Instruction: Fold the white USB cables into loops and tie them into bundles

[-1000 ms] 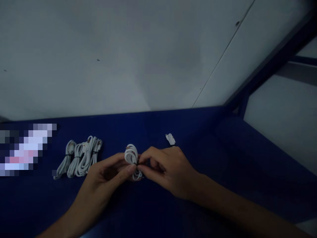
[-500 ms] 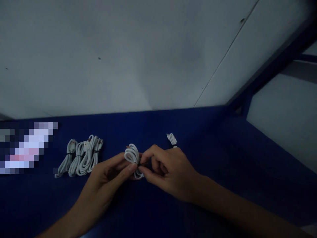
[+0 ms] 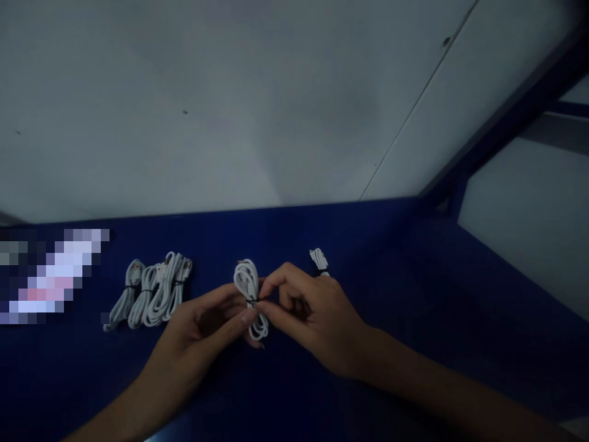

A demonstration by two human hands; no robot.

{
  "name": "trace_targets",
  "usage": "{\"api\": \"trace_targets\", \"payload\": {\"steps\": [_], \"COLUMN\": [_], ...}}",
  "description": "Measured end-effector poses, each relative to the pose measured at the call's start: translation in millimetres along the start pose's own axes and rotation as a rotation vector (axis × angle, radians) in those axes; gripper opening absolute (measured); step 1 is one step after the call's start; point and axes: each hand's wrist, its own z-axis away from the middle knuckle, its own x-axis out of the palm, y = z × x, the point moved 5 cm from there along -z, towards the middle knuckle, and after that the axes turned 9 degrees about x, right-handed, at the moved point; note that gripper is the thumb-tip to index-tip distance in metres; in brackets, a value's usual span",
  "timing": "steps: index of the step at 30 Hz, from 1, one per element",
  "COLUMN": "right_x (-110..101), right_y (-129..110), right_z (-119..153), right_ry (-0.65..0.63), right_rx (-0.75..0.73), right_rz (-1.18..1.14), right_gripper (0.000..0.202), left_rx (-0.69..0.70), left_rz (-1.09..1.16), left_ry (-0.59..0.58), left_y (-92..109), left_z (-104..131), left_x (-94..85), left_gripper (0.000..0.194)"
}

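A coiled white cable (image 3: pixel 247 279) is held above the blue table, its loops standing roughly upright. My left hand (image 3: pixel 209 322) grips it from the left, thumb in front and fingers behind. Around the middle of the coil runs a thin black twist tie (image 3: pixel 253 301). My right hand (image 3: pixel 313 313) pinches the tie's end at the coil's right side between thumb and forefinger. An orange-brown tip shows at the top of the coil, too small to make out well.
Several white cables (image 3: pixel 159 294), coiled and bound with black ties, lie side by side left of my hands. One more small white coil (image 3: pixel 319 260) lies behind my right hand. A pale wall (image 3: pixel 276 123) rises at the blue table's (image 3: pixel 285 230) back edge. The far left is pixelated.
The coil has turned more upright, so that more of its loops and the black tie show. My right fingers have drawn in closer to the coil.
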Motion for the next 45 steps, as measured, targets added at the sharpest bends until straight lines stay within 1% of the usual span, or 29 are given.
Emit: {"api": "trace_targets", "payload": {"steps": [4,8,11,15,18,22,25,28,33,36,40,43,45], "right_x": [3,1,0,1,1,-1,-2,-3,-7,-9,-9,-9,-9], "right_y": [-3,-6,-7,-5,-5,-7,-7,-7,-4,-4,-8,-8,-6], "right_z": [1,2,2,0,0,0,0,1,1,1,2,2,2], "right_ry": [-0.029,-0.017,-0.034,-0.1,-0.117,-0.131,-0.134,-0.118,-0.047,-0.02,-0.033,-0.02,0.003], "right_rx": [-0.121,-0.248,-0.283,-0.261,-0.257,-0.254,-0.225,-0.2,-0.145,-0.124,-0.177,-0.176,-0.129], "right_rz": [0.048,0.106,0.141,0.147,0.126,0.036,-0.013,-0.057,-0.138,-0.168,-0.181,-0.18,-0.193], "right_gripper": [0.014,0.02,0.022,0.029,0.031,0.028,0.021,0.016,0.011,0.01,0.011,0.011,0.006], "left_rx": [-0.011,-0.006,-0.007,-0.041,-0.053,-0.06,-0.078,-0.1,-0.127,-0.149,-0.158,-0.155,-0.144], "left_rz": [0.008,0.022,0.037,0.019,0.034,0.082,0.143,0.246,0.407,0.446,0.476,0.473,0.456], "left_ry": [-0.01,0.012,0.012,0.049,0.065,0.042,0.035,0.044,0.044,0.027,0.014,0.048,0.069], "left_y": [-2,-4,-4,-4,-4,-6,-8,-8,-5,-4,-6,-7,-6], "left_z": [0,1,0,-1,0,-1,-1,-2,-3,-2,4,5,4], "left_x": [0.1,-1.9,-1.9,-4.1,-5.6,-5.0,-2.8,0.8,6.0,7.0,6.1,4.3,3.7], "left_gripper": [0.021,0.021,0.019,0.027,0.029,0.028,0.021,0.021,0.024,0.022,0.027,0.03,0.03]}}
